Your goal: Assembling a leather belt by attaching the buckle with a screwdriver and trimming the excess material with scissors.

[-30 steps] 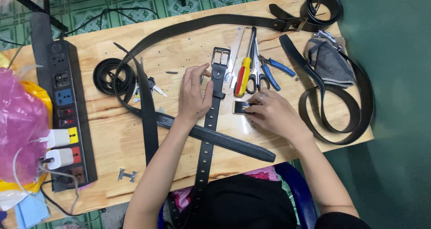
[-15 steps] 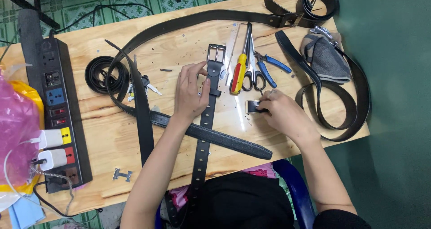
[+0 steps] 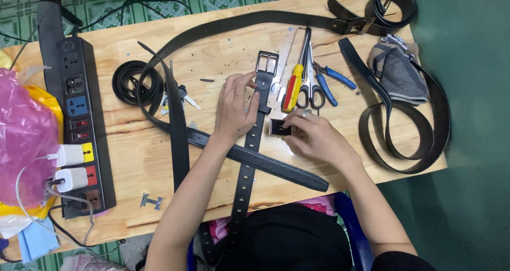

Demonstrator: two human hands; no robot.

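My left hand [image 3: 235, 109] presses flat on a black belt [image 3: 248, 159] with punched holes that runs down the table toward me, just below its silver buckle [image 3: 266, 62]. My right hand [image 3: 313, 135] pinches a small dark belt loop [image 3: 279, 127] beside the belt, over a clear ruler [image 3: 283, 58]. A second textured black belt [image 3: 276, 166] lies diagonally under the first.
Red-and-yellow screwdriver [image 3: 292, 87], scissors [image 3: 306, 85] and blue pliers [image 3: 328, 79] lie right of the buckle. Long belts [image 3: 404, 138] loop at right around a grey cloth [image 3: 399, 74]. A coiled belt [image 3: 132, 82], power strip [image 3: 79, 122], pink bag [image 3: 24, 138] and a metal buckle piece [image 3: 151, 201] sit left.
Both hands stay on the belt and loop; my right hand has shifted slightly with the small loop. The view has drifted a little.
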